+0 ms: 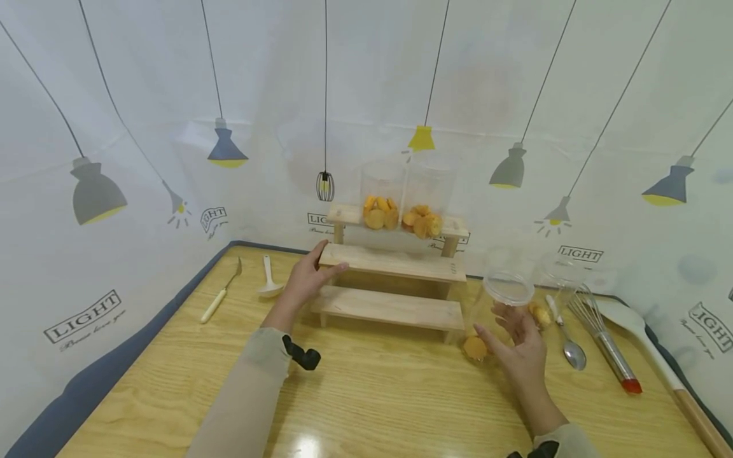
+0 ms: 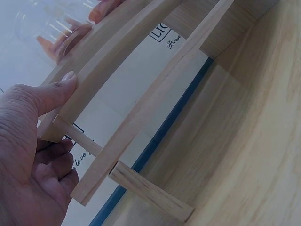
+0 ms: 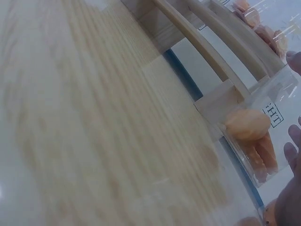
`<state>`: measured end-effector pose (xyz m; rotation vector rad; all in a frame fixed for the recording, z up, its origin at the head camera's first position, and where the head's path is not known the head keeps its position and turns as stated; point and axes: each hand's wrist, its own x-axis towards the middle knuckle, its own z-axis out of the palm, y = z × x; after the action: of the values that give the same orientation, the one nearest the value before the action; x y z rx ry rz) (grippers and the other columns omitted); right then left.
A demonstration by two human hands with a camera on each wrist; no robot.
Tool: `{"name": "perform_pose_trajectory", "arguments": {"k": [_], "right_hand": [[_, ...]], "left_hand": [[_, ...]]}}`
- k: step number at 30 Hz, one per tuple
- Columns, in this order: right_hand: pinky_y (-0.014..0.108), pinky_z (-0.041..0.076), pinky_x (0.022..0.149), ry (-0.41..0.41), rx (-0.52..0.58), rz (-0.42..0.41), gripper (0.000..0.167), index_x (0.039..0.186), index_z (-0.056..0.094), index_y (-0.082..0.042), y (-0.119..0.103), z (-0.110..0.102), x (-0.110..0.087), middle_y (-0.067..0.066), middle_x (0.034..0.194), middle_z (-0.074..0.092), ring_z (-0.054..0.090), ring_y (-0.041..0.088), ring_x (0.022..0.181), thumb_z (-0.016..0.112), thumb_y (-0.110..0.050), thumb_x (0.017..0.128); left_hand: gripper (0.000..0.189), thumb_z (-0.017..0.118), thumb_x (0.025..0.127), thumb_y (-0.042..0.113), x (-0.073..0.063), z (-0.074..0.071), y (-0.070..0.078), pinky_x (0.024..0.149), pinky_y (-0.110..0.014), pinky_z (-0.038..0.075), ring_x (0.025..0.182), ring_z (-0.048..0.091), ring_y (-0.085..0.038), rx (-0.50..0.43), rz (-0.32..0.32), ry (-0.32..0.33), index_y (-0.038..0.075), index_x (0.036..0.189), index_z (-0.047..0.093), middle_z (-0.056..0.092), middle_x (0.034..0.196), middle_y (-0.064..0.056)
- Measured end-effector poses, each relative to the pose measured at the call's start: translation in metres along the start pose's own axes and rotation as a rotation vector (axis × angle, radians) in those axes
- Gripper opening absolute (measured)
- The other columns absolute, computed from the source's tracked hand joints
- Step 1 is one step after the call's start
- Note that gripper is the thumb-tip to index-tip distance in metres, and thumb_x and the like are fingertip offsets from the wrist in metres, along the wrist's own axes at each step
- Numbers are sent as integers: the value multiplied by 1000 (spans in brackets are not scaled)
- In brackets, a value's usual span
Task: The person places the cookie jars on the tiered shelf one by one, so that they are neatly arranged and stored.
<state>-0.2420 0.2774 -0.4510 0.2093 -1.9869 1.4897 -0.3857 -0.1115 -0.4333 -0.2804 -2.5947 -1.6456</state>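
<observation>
A three-step wooden stand [image 1: 395,261] is in the middle of the table. My left hand [image 1: 309,273] grips the left end of its middle step, thumb on top and fingers curled beneath in the left wrist view. At the stand's right side is a clear jar [image 1: 508,289] with round orange-yellow crackers [image 1: 474,348] at its bottom. My right hand [image 1: 523,350] holds this jar from the near right, thumb on one side and fingers round the other. In the right wrist view only some fingers [image 3: 292,141] show at the edge.
Two clear jars of crackers [image 1: 375,216] stand on the top step. Another clear jar [image 1: 558,277] stands behind the right hand. Spoon [image 1: 572,353], whisk [image 1: 609,350] and white-headed spatula [image 1: 647,331] lie at right; a yellow-handled knife [image 1: 214,305] and white ladle [image 1: 269,286] at left.
</observation>
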Motion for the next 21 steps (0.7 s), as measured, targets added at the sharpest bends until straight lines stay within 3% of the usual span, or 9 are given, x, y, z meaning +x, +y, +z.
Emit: {"name": "perform_pose_trajectory", "arguments": {"k": [2, 6, 9, 15, 21], "right_hand": [[20, 51, 94, 3, 9, -7, 59, 128, 57, 11, 0, 0, 0, 11, 118, 69, 65, 16, 108, 82, 12, 75], [22, 52, 94, 2, 23, -44, 57, 126, 58, 13, 1, 1, 0, 26, 118, 66, 65, 6, 105, 82, 15, 74], [23, 52, 94, 3, 32, -64, 58, 126, 58, 13, 5, 1, 0, 33, 120, 64, 66, 7, 106, 81, 18, 73], [27, 53, 96, 3, 113, -63, 61, 129, 58, 10, 19, -1, 8, 31, 125, 62, 66, 17, 111, 79, 20, 73], [31, 53, 97, -37, 163, -83, 59, 128, 58, 9, 2, 0, 17, 19, 126, 66, 64, 23, 114, 78, 21, 74]], "left_hand": [[106, 70, 81, 69, 0, 0, 0, 113, -51, 37, 144, 35, -35, -2, 1, 2, 18, 162, 23, 29, 163, -10], [106, 71, 82, 68, -1, 0, 1, 114, -50, 36, 145, 35, -34, -9, 0, 3, 18, 162, 23, 30, 163, -9], [106, 71, 82, 68, -2, -1, 2, 114, -50, 36, 145, 35, -35, -11, -4, 2, 19, 162, 22, 29, 163, -9], [106, 71, 82, 68, -2, -2, 1, 115, -50, 34, 146, 32, -35, -19, -8, -4, 19, 162, 21, 27, 164, -10], [108, 70, 81, 69, -1, -1, 0, 115, -51, 34, 146, 32, -37, -17, -9, -7, 19, 162, 21, 26, 164, -11]]}}
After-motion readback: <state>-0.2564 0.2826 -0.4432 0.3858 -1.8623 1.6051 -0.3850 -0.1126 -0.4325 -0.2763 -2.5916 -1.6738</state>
